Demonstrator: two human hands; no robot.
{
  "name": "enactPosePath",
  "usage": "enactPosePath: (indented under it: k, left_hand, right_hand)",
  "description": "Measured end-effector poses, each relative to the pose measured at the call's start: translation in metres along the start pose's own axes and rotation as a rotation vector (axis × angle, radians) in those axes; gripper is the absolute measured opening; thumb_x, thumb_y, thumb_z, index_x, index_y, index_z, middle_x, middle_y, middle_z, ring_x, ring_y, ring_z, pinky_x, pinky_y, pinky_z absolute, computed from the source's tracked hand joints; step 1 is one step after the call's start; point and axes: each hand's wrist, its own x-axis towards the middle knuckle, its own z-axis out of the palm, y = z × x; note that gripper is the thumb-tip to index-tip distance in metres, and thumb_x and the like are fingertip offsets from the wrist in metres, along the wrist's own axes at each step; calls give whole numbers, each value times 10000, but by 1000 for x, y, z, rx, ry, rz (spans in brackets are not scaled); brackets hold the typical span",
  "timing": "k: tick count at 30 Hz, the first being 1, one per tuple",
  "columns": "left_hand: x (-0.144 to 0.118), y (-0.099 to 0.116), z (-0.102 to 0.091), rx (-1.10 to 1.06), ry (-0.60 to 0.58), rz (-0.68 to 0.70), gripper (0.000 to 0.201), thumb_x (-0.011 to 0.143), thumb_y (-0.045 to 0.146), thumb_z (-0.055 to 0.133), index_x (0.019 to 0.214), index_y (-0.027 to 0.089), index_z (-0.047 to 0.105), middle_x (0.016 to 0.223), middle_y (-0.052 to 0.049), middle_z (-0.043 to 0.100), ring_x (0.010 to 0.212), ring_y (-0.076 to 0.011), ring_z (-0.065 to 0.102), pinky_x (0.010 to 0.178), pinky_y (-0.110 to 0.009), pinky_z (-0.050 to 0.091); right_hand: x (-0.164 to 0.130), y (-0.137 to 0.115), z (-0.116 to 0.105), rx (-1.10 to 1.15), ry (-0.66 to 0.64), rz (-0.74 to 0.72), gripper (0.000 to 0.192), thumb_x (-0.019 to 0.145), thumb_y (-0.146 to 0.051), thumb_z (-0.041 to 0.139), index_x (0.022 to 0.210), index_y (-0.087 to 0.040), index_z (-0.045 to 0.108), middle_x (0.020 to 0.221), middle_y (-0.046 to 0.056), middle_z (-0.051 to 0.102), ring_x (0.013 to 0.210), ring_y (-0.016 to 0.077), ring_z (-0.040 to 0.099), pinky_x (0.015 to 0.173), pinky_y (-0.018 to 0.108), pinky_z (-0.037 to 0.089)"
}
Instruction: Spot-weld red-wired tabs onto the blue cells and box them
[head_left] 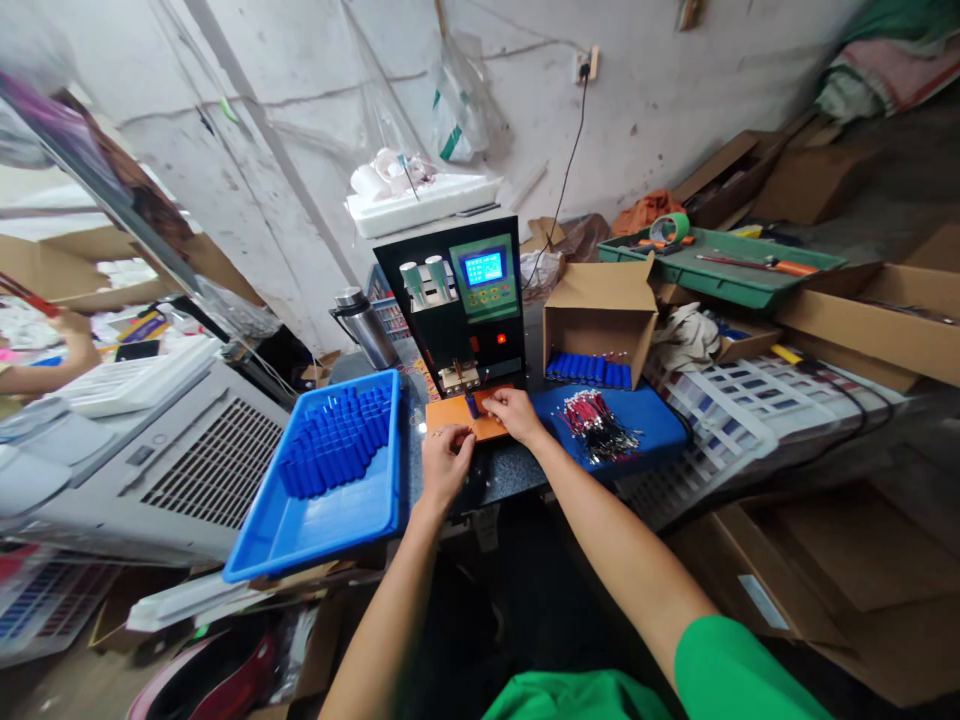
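Both hands are at an orange board (442, 414) in front of a black spot welder (491, 352) with a lit blue screen. A dark blue battery cell (472, 405) stands upright on the board, below the welder's electrodes (459, 376). My left hand (447, 462) rests at the board's front left edge, fingers curled in; whatever they may hold is hidden. Just right of the cell, my right hand (511, 412) is closed in a pinch, its fingertips close to the cell. What is in that pinch is too small to make out.
On the left, a blue tray (322, 545) holds rows of blue cells (337, 440). Right of the board, red and black wire leads (600, 425) lie on a blue surface (660, 425). Behind them stands a cardboard box (600, 325) with cells. A steel flask (366, 328) stands behind the tray.
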Motion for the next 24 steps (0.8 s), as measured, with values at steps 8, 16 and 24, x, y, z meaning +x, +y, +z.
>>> enactPosePath:
  k: [8,16,24]
  left_hand:
    - [11,6,12,-36,18,-77,185,866,295,564,762,198,682,699,-28,681,669,-176,621,693,-302,471]
    - [16,1,18,-138,-22,-102,141,877,287,549,852,196,654,777,-31,662,741,-176,633,739,-302,509]
    - [13,2,12,8,-51,86,446,813,153,549,1249,209,622,1334,-121,556,1253,-263,535,1057,-418,444]
  right_hand:
    - [-6,0,-2,-64,-110,-47,205,709,-377,653,699,-173,633,676,1,649,631,134,551,611,247,426]
    - [-7,-1,-2,-91,-113,-71,163,715,-335,631,704,-173,635,682,4,647,638,134,555,631,254,437]
    - [-5,-6,-8,79,-33,2,198,674,-373,632,614,-186,609,537,-21,561,523,124,489,519,240,390]
